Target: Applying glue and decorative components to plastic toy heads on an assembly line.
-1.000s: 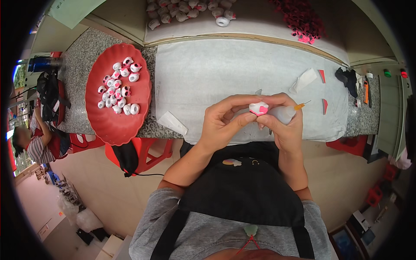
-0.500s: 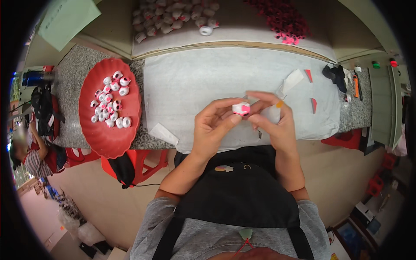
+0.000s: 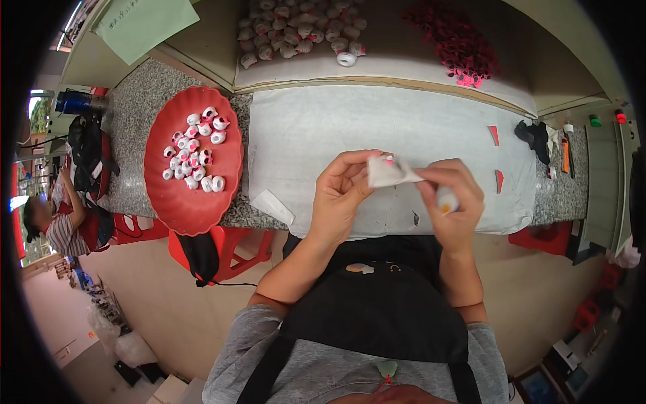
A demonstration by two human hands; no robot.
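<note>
A person in a grey shirt and black apron stands at a grey speckled counter (image 3: 134, 101) covered in the middle by a large white sheet (image 3: 377, 128). To the person's left sits a round red tray (image 3: 176, 202) holding small white-and-pink round pieces (image 3: 195, 151); more of these lie heaped on a raised shelf (image 3: 417, 71) behind, beside a pile of small red bits (image 3: 454, 40). Both hands meet above the sheet's near edge. The left hand (image 3: 340, 198) pinches one end of a small white scrap (image 3: 389, 174), with a pink piece just showing behind it. The right hand (image 3: 452, 198) pinches the other end, and also curls closed around a small white tube with an orange tip (image 3: 445, 200). The scrap's long axis runs left to right between the two hands, about equally near each.
</note>
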